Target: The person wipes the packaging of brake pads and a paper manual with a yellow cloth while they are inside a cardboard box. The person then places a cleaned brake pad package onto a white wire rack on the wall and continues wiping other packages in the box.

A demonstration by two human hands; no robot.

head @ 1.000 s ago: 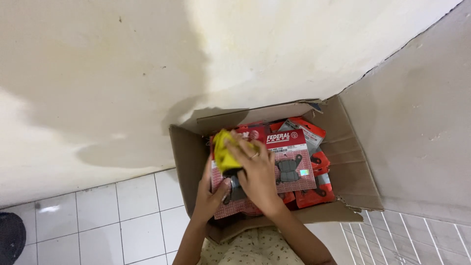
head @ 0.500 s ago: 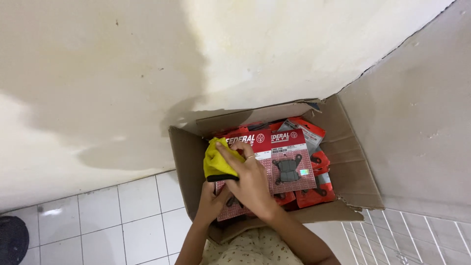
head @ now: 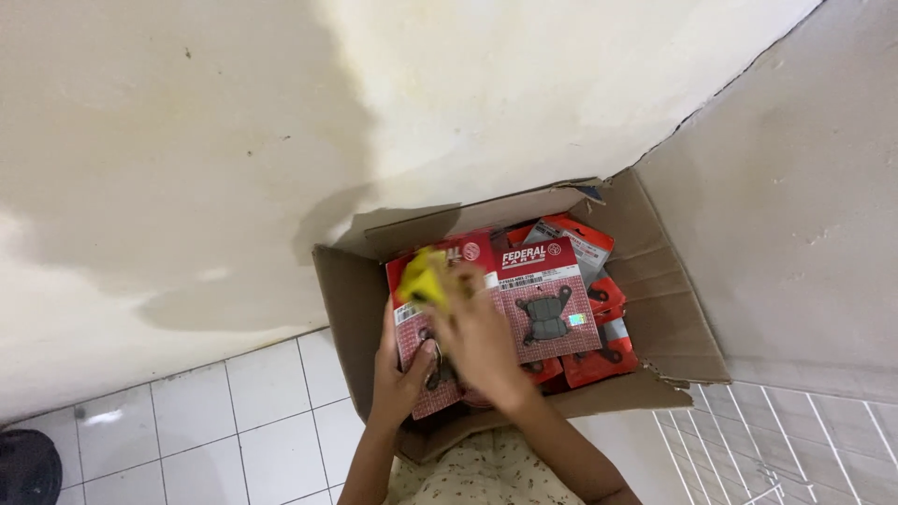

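head: cardboard box (head: 673, 309) of red packets (head: 547, 304)

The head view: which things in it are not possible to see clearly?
- Yellow cloth: blurred by motion; the right hand is blurred too, so its grip cannot be judged.
- Red packet in the left hand: its middle is hidden by the right hand.
- Lower packets in the cardboard box: covered by the top packets.
- Dark object: cut off by the bottom-left edge.
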